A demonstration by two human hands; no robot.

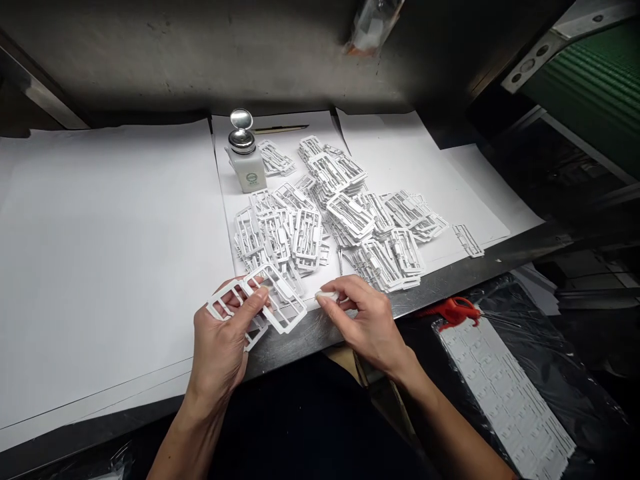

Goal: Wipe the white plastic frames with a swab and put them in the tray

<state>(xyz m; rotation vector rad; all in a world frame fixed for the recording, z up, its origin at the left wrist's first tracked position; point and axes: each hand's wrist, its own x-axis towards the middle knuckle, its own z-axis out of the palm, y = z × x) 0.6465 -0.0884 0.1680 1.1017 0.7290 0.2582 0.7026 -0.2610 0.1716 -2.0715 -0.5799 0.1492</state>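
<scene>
My left hand [225, 327], thumb on top, grips white plastic frames [280, 300] with slots and bars, overlapping each other, above the table's front edge. To its right, my right hand [363, 320] pinches a small white piece [327, 295] between thumb and fingertips; its exact kind is too small to make out. The two hands are apart. Just beyond them lie heaped white slotted frames [280, 230], with taller stacks [350, 213] of the same frames to the right. A slim metal tool [341, 261] lies between the heaps, partly hidden.
A white pump bottle [250, 170] with its metal lid up stands behind the heap, near a thin pen-like tool [281, 129]. One frame [469, 241] lies alone at right. Below right, a red-handled tool [457, 311] rests by a patterned grey-white sheet stack [510, 393]. White paper [100, 267] covers the table.
</scene>
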